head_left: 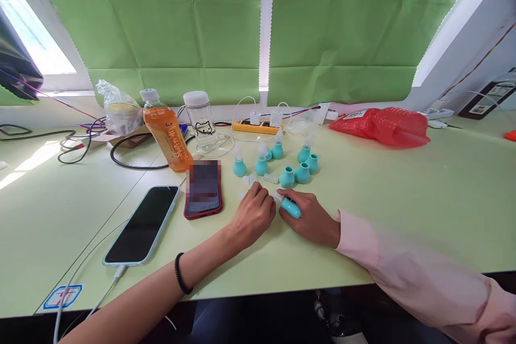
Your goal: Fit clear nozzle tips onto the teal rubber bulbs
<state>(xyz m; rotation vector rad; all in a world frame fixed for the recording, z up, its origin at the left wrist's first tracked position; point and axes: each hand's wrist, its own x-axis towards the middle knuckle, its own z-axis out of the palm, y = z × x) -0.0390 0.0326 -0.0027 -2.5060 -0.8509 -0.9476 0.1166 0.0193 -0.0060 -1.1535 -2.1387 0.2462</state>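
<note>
My right hand [309, 217], in a pink sleeve, is closed around a teal rubber bulb [291, 207] lying on its side, its end pointing toward the left hand. A clear plastic piece [278, 196] shows at the bulb's left end, between both hands. Beside it, my left hand [256, 210] has its fingers curled together; what they pinch is hidden. Just beyond the hands stand open teal bulbs [287, 177] without tips. Several others, such as one bulb [239, 166] at the left, carry clear pointed tips. Loose clear tips [271, 178] lie close to my fingers.
Left of my hands lie a red-cased phone [203, 193] and a second phone [143, 226] on a white cable. Behind them are a tea bottle [167, 131] and a clear cup [201, 123]. A yellow power strip [258, 126] and red plastic bag [382, 124] sit near the wall.
</note>
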